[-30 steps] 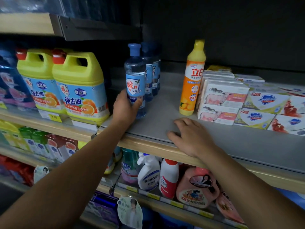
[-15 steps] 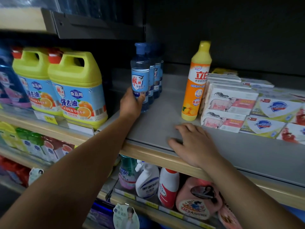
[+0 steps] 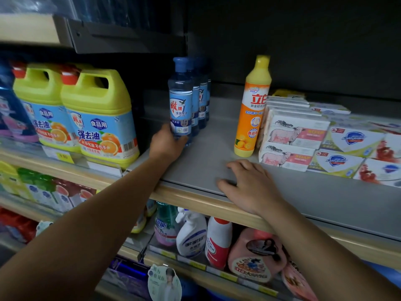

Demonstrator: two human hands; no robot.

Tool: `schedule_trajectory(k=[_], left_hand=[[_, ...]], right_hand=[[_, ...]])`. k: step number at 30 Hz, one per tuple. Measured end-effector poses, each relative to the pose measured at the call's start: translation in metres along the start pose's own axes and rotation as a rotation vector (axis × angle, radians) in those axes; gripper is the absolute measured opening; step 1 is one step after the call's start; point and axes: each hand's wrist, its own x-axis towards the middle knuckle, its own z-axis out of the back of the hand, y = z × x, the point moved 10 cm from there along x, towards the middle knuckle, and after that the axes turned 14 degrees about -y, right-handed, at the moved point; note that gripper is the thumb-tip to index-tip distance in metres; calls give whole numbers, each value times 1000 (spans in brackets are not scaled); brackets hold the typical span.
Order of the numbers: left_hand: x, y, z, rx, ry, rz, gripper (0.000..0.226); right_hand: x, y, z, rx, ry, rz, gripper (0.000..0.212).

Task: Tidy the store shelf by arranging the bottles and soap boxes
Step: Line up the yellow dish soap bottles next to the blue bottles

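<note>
A clear blue bottle (image 3: 180, 98) with a blue cap stands upright at the front of a row of like bottles (image 3: 201, 94) on the grey shelf (image 3: 314, 196). My left hand (image 3: 166, 142) grips its base from the left. My right hand (image 3: 249, 185) lies palm down on the shelf near its front edge, fingers spread, holding nothing. An orange bottle with a yellow top (image 3: 252, 107) stands upright to the right. Beside it are stacked white soap boxes (image 3: 293, 135) and more soap boxes (image 3: 351, 148) farther right.
Two yellow jugs (image 3: 97, 118) stand left of the blue bottles behind a shelf divider. The lower shelf holds spray bottles (image 3: 191, 233) and a pink jug (image 3: 253, 255). A dark upper shelf (image 3: 108, 35) overhangs. Bare grey shelf lies between the blue and orange bottles.
My left hand has pushed the front blue bottle back along the shelf until it lines up against the row behind. My right hand has stayed flat on the shelf.
</note>
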Motion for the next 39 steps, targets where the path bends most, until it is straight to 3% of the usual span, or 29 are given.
schedule_trajectory(k=[3, 5, 9, 16, 19, 23, 27, 32, 35, 37, 39], left_hand=[[-21, 2, 10, 140, 103, -98, 53], [-41, 2, 13, 219, 198, -171, 48], [-78, -12, 17, 298, 208, -413, 52], [-74, -6, 21, 301, 119, -372, 61], [-74, -6, 22, 300, 91, -365, 59], [-73, -7, 23, 296, 79, -376, 52], [-75, -11, 25, 299, 71, -393, 52], [-75, -9, 24, 298, 102, -382, 61], [-79, -12, 28, 265, 124, -351, 66], [-84, -12, 32, 163, 205, -274, 63], [-95, -23, 40, -164, 322, -119, 49]], right_hand=[[0, 1, 2, 11, -3, -7, 61], [3, -1, 12, 145, -63, -57, 53], [16, -11, 67, 386, -391, -146, 39], [83, -5, 160, 388, -748, -149, 55], [117, -16, 163, 285, -659, -247, 67], [137, -21, 143, 162, -483, -289, 61], [122, -8, 139, 307, -512, -276, 51], [85, 36, 144, 384, -505, -76, 52], [65, 46, 159, 510, -498, -74, 46], [55, 50, 164, 601, -453, -112, 40], [46, 55, 165, 673, -397, -153, 36]])
